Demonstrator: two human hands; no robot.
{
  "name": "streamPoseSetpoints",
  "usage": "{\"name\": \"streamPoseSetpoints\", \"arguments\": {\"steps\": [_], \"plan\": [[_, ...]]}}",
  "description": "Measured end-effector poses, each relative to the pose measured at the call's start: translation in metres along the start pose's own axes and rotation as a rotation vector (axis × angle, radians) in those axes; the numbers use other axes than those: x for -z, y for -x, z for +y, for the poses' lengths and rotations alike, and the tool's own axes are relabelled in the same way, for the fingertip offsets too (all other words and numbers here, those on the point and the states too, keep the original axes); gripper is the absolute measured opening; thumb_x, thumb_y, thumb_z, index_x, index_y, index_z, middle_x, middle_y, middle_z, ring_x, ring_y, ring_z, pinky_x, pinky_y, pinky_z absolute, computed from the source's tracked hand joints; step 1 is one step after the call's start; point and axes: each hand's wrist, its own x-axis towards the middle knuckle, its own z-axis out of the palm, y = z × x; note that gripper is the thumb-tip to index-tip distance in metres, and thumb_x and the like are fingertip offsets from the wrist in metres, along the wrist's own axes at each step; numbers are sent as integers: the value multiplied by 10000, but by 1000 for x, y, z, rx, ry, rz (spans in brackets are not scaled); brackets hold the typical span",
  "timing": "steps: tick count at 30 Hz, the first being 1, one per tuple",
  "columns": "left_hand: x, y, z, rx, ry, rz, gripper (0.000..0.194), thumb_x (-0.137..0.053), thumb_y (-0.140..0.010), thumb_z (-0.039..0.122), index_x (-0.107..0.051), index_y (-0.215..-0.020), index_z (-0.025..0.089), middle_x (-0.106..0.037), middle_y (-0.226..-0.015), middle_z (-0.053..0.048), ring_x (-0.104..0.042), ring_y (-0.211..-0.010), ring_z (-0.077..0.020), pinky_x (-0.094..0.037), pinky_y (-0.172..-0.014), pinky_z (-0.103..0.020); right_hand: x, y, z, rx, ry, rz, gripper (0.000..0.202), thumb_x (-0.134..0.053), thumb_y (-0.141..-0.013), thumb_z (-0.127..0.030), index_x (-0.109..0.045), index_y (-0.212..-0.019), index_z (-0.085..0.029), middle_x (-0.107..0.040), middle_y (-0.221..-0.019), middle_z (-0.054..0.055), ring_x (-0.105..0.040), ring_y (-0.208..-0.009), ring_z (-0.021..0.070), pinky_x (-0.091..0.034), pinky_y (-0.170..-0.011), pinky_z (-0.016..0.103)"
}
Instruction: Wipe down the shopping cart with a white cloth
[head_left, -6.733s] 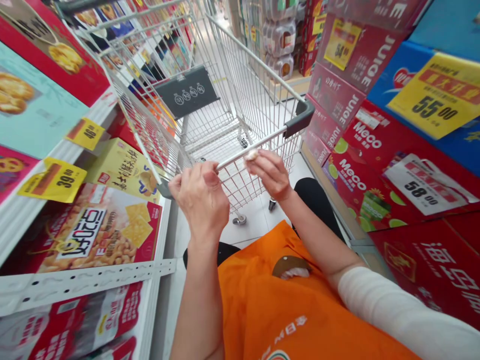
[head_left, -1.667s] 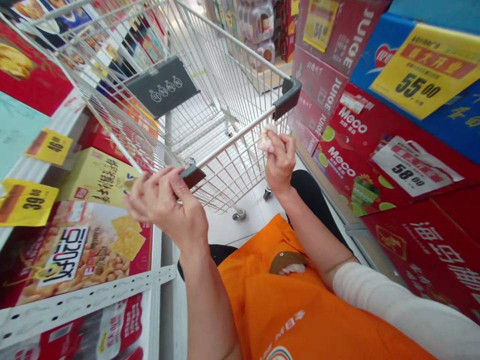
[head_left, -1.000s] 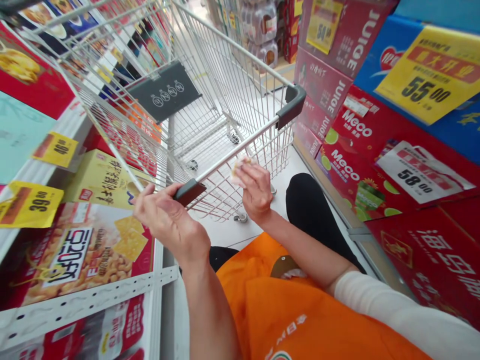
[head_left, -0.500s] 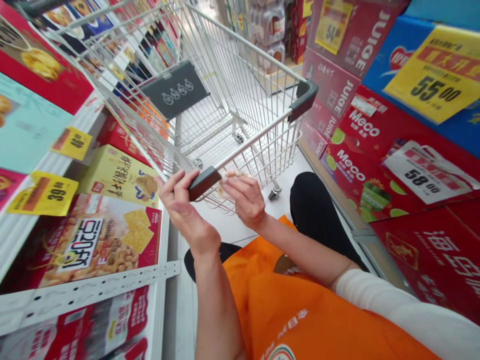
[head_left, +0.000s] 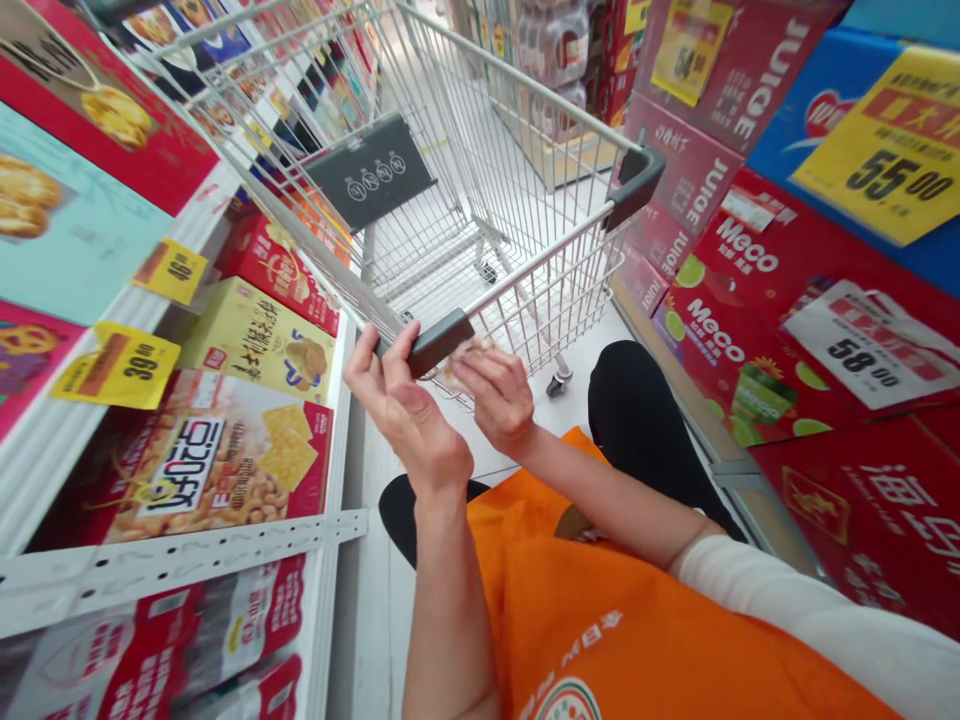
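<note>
The wire shopping cart [head_left: 541, 258] stands in front of me, its push bar fitted with dark plastic corner pieces. At the near left corner, my left hand [head_left: 420, 420] rests with its fingers bent over the dark corner piece [head_left: 444, 342]. Close beside it, my right hand [head_left: 501, 402] pinches a small, pale, crumpled wipe [head_left: 472, 350] against the end of that piece. The wipe is blurred and partly covered by my fingers. A dark panel [head_left: 373, 172] with round white symbols shows inside the cart.
A shelf [head_left: 330, 490] of boxed snacks with yellow price tags runs along my left. Stacked red drink cartons [head_left: 701, 330] line the right. Shrink-wrapped bottles [head_left: 559, 50] stand on a low platform beyond the cart. My bent knee [head_left: 634, 400] is near a cart wheel [head_left: 559, 382].
The view has shifted slightly, so the cart and both hands appear farther right. My right hand's fingers have moved a little on the corner piece, and the left keeps its place there.
</note>
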Motion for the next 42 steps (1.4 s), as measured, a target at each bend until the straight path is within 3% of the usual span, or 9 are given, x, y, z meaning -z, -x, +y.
{"name": "streamPoseSetpoints", "arguments": {"steps": [3,8,11,17,23,29,33,37,42], "plan": [[7,2,-5,41,92,53,729,-142,-1005,716,-591,-1388,289,-400,-1565,-97,-444,-1474,-240,-454,-1177,-378,4,3,11,94,-19,-47,470,-465,-1007,-133,-582,-1431,-300,-768,-1194,40,-684,-1174,187,-593,-1032,364],[9,7,-14,158,265,43,711,-135,-1000,726,-465,-1494,335,-474,-1566,-96,-544,-1406,-231,-443,-1184,-415,12,-8,57,-28,177,138,499,-414,-1024,-137,-532,-1472,-322,-711,-1270,73,-676,-1191,223,-595,-1014,453],[2,10,-11,164,267,42,774,-149,-964,780,-432,-1522,326,-452,-1586,-113,-522,-1426,-254,-462,-1164,-438,4,1,38,-24,153,82,498,-426,-1016,-129,-541,-1469,-300,-701,-1275,87,-661,-1234,232,-596,-1019,448],[-3,11,-7,69,250,-6,781,-154,-960,783,-469,-1502,317,-460,-1595,-100,-505,-1441,-250,-412,-1207,-435,-12,24,-20,47,-4,-248,400,-561,-989,-163,-646,-1369,-251,-742,-1283,76,-659,-1242,224,-562,-1098,406],[11,-3,-15,56,126,-25,776,-89,-993,723,-573,-1421,294,-622,-1419,-81,-606,-1284,-211,-443,-1169,-410,-4,2,-11,327,118,-316,365,-548,-1010,-184,-645,-1361,-199,-754,-1303,54,-680,-1208,161,-548,-1112,314],[38,-36,-23,-88,43,-152,871,-52,-973,746,-755,-1194,280,-664,-1356,-58,-553,-1367,-219,-321,-1263,-441,21,5,17,238,66,-103,549,-515,-1026,-184,-428,-1565,-240,-766,-1288,40,-671,-1182,157,-546,-1072,282],[35,-48,-17,-91,59,-146,871,-98,-933,803,-774,-1037,264,-720,-1166,-65,-637,-1236,-239,-357,-1237,-499,5,-6,-4,239,179,-168,467,-511,-1025,-183,-553,-1480,-275,-778,-1255,9,-696,-1100,187,-570,-1040,315],[24,-56,-16,-116,85,-162,875,-106,-851,886,-720,-905,264,-706,-1191,-68,-576,-1343,-268,-316,-1267,-505,-14,-17,-26,118,275,-221,390,-549,-1013,-209,-654,-1378,-296,-769,-1277,-3,-689,-1085,215,-546,-1081,357],[23,-60,-28,-183,116,-262,879,-12,-889,833,-700,-943,288,-729,-1176,-60,-535,-1426,-274,-328,-1258,-562,9,-13,-2,335,283,-65,440,-631,-962,-164,-649,-1386,-282,-818,-1137,-35,-650,-926,209,-578,-941,340]]}}
